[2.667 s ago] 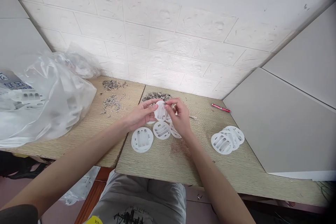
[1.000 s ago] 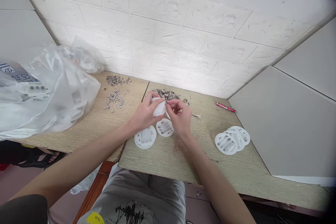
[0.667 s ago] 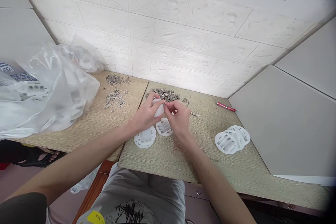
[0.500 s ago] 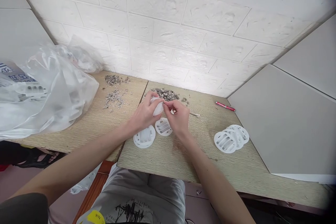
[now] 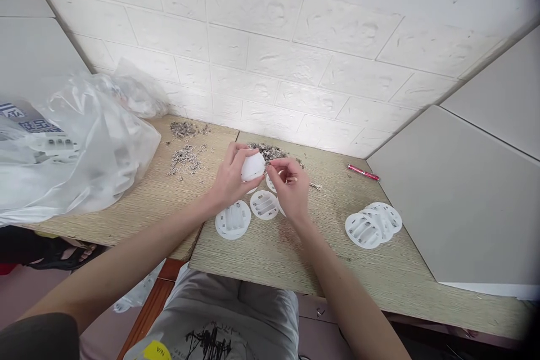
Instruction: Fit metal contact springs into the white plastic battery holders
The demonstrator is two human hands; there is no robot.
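Note:
A white round plastic disc [image 5: 253,167] is gripped by its edges between the thumb and fingers of my left hand [image 5: 231,175]. Close to the disc's right edge, my right hand [image 5: 292,188] is closed in a pinch; what its fingertips hold, if anything, is too small to make out. Below the hands lie a slotted white disc [image 5: 264,205] and another one [image 5: 233,219] to its left. More discs are partly hidden by my right hand. Behind the hands is a pile of small metal parts [image 5: 270,152].
Overlapping white discs [image 5: 365,230] lie on the right of the wooden table [image 5: 261,259], with a red pen [image 5: 363,172] farther back. Two heaps of small metal pieces [image 5: 184,160] are left of the seam. A large plastic bag [image 5: 122,152] stands at the left, against a brick-patterned wall.
My left hand has turned the disc so more of its flat face shows. My right hand has moved slightly right, away from the disc, uncovering parts of other discs underneath.

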